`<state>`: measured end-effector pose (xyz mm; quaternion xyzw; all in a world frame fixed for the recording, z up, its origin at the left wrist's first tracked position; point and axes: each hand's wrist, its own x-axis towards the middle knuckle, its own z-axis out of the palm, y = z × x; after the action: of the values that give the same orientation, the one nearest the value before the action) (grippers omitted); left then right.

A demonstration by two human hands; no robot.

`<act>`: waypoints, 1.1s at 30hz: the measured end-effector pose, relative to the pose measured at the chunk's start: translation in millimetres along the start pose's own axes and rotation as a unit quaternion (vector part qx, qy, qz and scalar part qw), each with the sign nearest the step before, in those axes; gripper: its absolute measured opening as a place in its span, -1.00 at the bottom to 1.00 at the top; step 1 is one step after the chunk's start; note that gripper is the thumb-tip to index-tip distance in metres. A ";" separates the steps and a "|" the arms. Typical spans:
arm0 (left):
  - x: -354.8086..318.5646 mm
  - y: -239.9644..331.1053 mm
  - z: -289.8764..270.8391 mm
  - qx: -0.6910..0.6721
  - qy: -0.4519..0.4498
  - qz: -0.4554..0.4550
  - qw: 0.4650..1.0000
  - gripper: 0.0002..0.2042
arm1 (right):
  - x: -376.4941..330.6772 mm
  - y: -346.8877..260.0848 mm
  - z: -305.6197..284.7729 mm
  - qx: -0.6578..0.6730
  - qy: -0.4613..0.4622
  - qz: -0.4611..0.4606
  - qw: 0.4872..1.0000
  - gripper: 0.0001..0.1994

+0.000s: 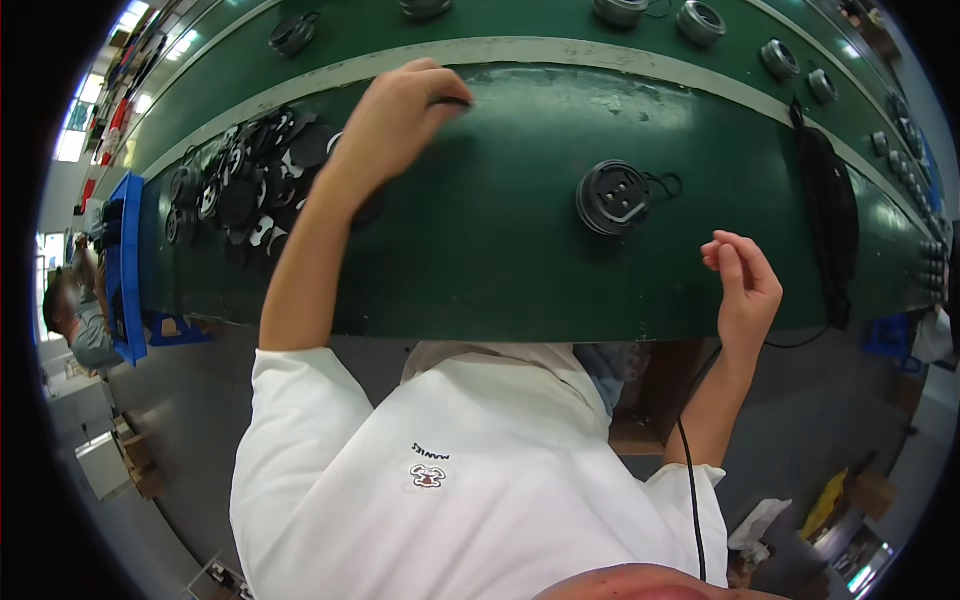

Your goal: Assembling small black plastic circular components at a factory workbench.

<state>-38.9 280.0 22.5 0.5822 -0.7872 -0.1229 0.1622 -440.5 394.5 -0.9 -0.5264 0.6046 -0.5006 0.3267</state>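
My left hand is stretched out over the far middle of the green table, its fingers closed on a thin black piece. Most of that piece is hidden by the fingers, so its kind does not show. Right of centre on the table lies a round grey-and-black unit with several dark slots on top. A short looped black cable sticks out from its right side. Nearer the front edge, my right hand hovers with fingers curled against the thumb. Nothing shows in it, and it is apart from the unit.
A heap of black discs and pale cut pieces covers the table's left part. Several similar round units, one of them a grey one, stand beyond a pale strip. At right lies a long black pouch; at left, a blue crate and a person.
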 end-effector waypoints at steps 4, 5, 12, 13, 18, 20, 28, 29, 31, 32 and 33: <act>-23.5 82.3 28.8 -0.528 -0.052 -0.041 0.847 -0.86 | -13.3 -53.3 34.7 -0.061 -0.220 -0.223 0.948 -0.82; -29.7 95.7 38.8 -0.531 -0.056 -0.038 0.845 -0.86 | -13.3 -61.9 51.5 -0.082 -0.196 -0.260 0.942 -0.80; -50.3 117.9 58.4 -0.780 -0.094 -0.150 0.600 -0.87 | -5.4 -52.5 82.5 -0.183 -0.019 -0.362 0.914 -0.82; -51.6 117.6 60.6 -0.780 -0.098 -0.151 0.600 -0.87 | -6.7 -52.2 83.2 -0.185 -0.017 -0.358 0.915 -0.82; -56.6 114.8 75.2 -0.751 -0.075 -0.070 0.652 -0.87 | -11.5 -52.3 83.6 -0.151 -0.034 -0.325 0.933 -0.82; -57.3 112.5 77.4 -0.732 -0.073 -0.044 0.676 -0.88 | -12.0 -51.1 83.9 -0.140 -0.037 -0.320 0.936 -0.82; -59.0 108.3 81.2 -0.738 -0.082 -0.010 0.670 -0.87 | -13.4 -52.8 83.4 -0.129 -0.047 -0.322 0.937 -0.82; -59.6 108.5 81.6 -0.741 -0.084 -0.015 0.666 -0.87 | -13.2 -52.4 83.2 -0.127 -0.050 -0.321 0.937 -0.82; -61.0 109.1 81.9 -0.745 -0.088 -0.024 0.661 -0.87 | -12.7 -51.8 82.5 -0.122 -0.054 -0.320 0.938 -0.83; -62.1 109.2 81.8 -0.747 -0.090 -0.028 0.659 -0.87 | -12.8 -51.8 81.8 -0.119 -0.056 -0.320 0.938 -0.84; -61.6 108.7 82.3 -0.747 -0.090 -0.028 0.659 -0.87 | -12.5 -51.7 80.8 -0.119 -0.056 -0.320 0.938 -0.84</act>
<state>-150.4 371.0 -18.3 0.2734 -0.4249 -0.7255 0.4673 -347.1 388.2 23.4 -0.7540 0.4401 -0.4733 0.1177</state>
